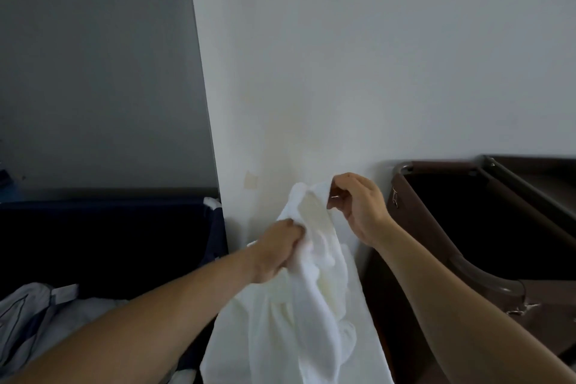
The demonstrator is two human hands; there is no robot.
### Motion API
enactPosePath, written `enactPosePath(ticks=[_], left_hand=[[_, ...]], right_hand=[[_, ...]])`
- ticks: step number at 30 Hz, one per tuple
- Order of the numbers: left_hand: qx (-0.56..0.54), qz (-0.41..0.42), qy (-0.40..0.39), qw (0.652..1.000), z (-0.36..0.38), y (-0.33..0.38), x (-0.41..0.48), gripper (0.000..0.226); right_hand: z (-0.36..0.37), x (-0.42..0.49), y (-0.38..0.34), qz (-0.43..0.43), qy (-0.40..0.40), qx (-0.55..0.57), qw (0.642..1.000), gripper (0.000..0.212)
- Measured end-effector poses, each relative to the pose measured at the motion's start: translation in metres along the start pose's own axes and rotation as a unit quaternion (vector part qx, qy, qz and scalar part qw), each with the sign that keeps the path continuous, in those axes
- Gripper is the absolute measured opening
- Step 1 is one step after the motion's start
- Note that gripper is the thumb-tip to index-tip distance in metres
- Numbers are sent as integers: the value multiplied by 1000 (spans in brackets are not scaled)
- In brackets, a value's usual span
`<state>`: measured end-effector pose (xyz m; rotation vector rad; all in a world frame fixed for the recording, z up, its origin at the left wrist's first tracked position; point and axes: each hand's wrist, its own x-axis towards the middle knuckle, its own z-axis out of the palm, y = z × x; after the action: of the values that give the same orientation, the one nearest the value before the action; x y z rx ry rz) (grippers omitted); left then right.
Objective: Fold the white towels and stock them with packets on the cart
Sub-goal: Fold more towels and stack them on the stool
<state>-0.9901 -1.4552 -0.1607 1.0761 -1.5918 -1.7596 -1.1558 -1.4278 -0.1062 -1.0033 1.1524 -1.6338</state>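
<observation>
Closest to the camera, two bare forearms come in from the lower edge. Between them a white towel (311, 305) hangs down, loose and crumpled, not folded. The left hand (277, 246) has its fingers curled tight into a bunch of the towel, some way below its top. The right hand (358, 206) is a little higher and just beside it. Its thumb and fingertips pinch the top edge of the same towel, and the other fingers are bent.

The towel is held in the air, between a dark blue bin (109, 206) at the left and a brown cart (436, 166) at the right. In the bin, at the lower left, lies a pale cloth with dark stripes (28, 321). The cart shows a dark open compartment. The towel is near the cart, but I cannot tell if it touches it.

Behind everything stands a white wall (343, 56), with a small yellowish mark (251, 179) low on it.
</observation>
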Motion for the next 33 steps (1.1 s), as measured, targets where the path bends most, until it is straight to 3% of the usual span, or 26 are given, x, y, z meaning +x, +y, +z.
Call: enactPosePath(ticks=[2,5,7,8,11,13,14,18,22,24,26,30,33], left_hand=[[-40,-3,53,998,-24,18,-1,30],[-120,8,135,984,-60,55,0,26],[-82,30,99,991,-73,80,-2,33],[-53,40,62,996,-74,92,-5,40],[33,66,-43,996,-57,122,-18,34],[54,87,-99,990,-42,129,-23,22],[71,98,-112,986,-36,129,-22,27],[197,130,-107,966,-27,116,-16,36],[379,152,-9,913,-45,76,-3,17],[354,133,10,926,-60,52,0,15],[315,96,22,944,-72,35,-3,32],[348,73,38,934,-88,27,-11,34],[314,104,22,944,-78,46,-13,38]], right_hand=[[-7,-3,-8,-12,-20,-2,1000,22],[-21,-5,-24,-70,-41,-114,990,29],[-25,-4,-34,-91,-69,-188,975,47],[-24,-4,-39,-99,-77,-219,968,47],[-13,-5,-50,-136,-71,-267,952,22],[-4,-7,-50,-161,-83,-300,937,18],[-1,-7,-47,-159,-99,-306,934,15],[3,-10,-34,-135,-77,-387,909,11],[-6,-14,-45,-167,1,-402,900,15],[-13,-15,-52,-167,5,-414,895,12],[-24,-16,-58,-148,6,-457,877,10],[-58,-16,-65,-100,20,-499,861,14],[-58,-22,-66,-97,-91,-522,843,17]])
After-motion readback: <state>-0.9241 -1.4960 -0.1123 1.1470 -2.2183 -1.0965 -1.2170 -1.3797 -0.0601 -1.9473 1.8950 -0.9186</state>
